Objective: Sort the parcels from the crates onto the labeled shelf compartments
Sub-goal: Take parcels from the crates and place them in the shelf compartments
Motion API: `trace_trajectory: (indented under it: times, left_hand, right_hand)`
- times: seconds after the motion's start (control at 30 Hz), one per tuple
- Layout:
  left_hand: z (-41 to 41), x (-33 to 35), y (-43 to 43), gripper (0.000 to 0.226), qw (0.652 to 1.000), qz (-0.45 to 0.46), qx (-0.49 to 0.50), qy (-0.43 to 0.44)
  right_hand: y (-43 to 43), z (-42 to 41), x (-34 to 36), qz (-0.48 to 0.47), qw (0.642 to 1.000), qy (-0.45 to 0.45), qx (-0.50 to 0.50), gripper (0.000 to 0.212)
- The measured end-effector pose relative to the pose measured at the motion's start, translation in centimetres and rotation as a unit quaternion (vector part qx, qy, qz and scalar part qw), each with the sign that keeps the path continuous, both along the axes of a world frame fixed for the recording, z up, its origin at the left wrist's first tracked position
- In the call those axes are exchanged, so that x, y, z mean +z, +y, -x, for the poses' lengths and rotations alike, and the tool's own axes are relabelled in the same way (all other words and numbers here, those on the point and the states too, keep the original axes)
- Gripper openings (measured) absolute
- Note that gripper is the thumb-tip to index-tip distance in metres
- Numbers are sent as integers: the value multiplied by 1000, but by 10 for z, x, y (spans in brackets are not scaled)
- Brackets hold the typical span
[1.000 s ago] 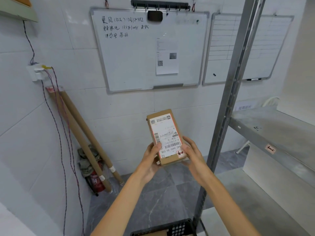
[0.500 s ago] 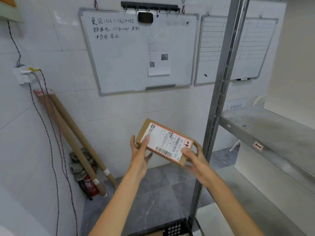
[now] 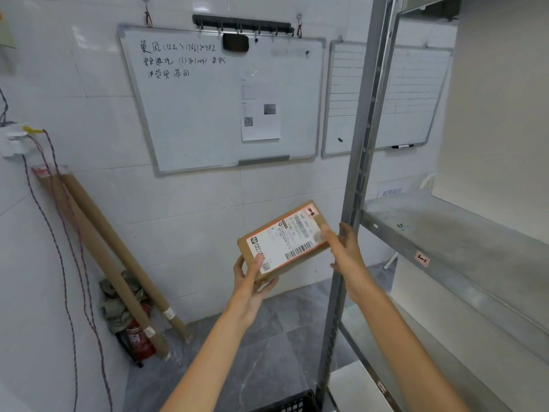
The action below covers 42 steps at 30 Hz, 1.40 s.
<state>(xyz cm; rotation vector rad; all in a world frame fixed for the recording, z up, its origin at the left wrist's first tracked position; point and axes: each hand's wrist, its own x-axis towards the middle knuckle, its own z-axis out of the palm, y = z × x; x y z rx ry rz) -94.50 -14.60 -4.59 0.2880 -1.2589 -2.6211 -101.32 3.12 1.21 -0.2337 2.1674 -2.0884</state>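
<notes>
Head view: two hands hold a brown parcel up in the air.
The parcel is tilted, with its white label facing up, and it sits between the two hands. The left hand grips its lower left corner, with the thumb on the label and the fingers under the box. The right hand grips its right end, with the thumb on top. The parcel is just left of the grey shelf post, apart from the shelf. A small tag is stuck on the shelf's front edge. A whiteboard hangs on the wall behind. Two cardboard tubes lean at the left. A black crate peeks in at the bottom.
</notes>
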Motion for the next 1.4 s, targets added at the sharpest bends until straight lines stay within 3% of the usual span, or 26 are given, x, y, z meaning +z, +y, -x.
trace_trajectory:
  times: [0.1,0.17,0.23,0.33,0.4,0.5,0.63,0.7,0.9,1.13,1.3,1.4]
  left_hand:
    - [7,1,22,85,1000,-9,-2,17]
    - [8,1,30,101,998,31,-56,29]
    - [9,5,32,115,990,92,-98,39]
    - [17,18,22,120,983,166,-63,46]
    - [26,30,11,106,973,220,-35,53]
    - [43,52,8,83,947,291,-82,109]
    - [61,76,31,40,925,314,-132,170]
    - [64,82,47,34,912,322,-164,195]
    - [47,106,95,38,880,264,-290,269]
    - [-33,123,177,74,812,168,-451,330]
    - [-123,143,254,76,734,105,-565,361]
    - [-186,155,294,65,687,74,-620,372]
  right_hand:
    - [-4,-1,-1,55,989,-78,116,110]
    - [-6,4,3,58,989,-75,116,118]
    - [-7,11,7,63,994,-36,83,111]
    - [1,18,24,61,997,4,55,89]
    - [8,18,35,44,998,30,31,82]
    - [17,12,47,31,998,62,-12,77]
    - [35,-2,58,50,989,85,-106,72]
    - [49,-16,63,42,981,102,-159,69]
    - [84,-89,85,19,951,160,-265,34]
    - [134,-237,113,-54,897,199,-392,41]
    - [163,-357,132,-95,820,219,-520,31]
    - [176,-425,134,-119,756,227,-602,46]
